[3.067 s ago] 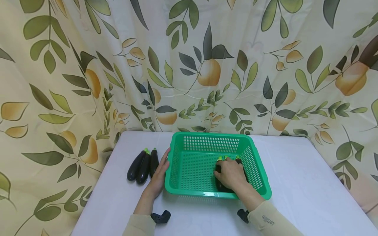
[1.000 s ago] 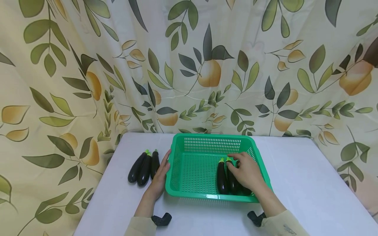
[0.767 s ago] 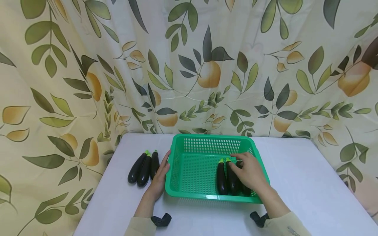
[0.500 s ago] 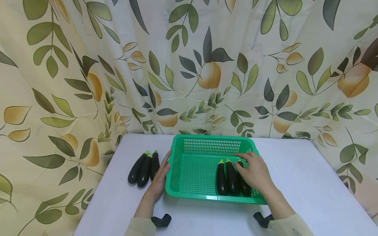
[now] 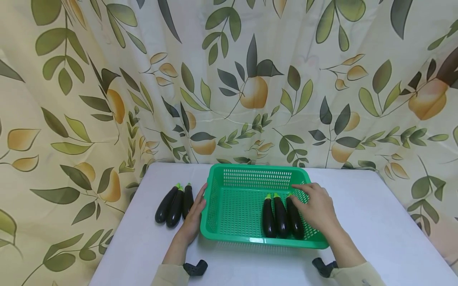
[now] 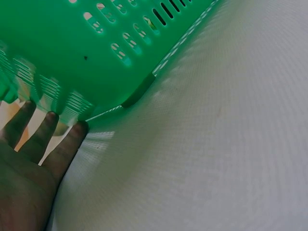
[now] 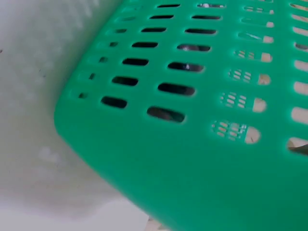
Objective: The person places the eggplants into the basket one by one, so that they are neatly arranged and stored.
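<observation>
The green perforated basket stands on the white desk and holds three dark eggplants lying side by side in its right half, green stems pointing away from the person. The right hand rests with relaxed, extended fingers over the basket's right wall, touching the rightmost eggplant and gripping nothing. The left hand lies flat with straight fingers against the basket's left outer wall, just beside three further eggplants on the desk.
</observation>
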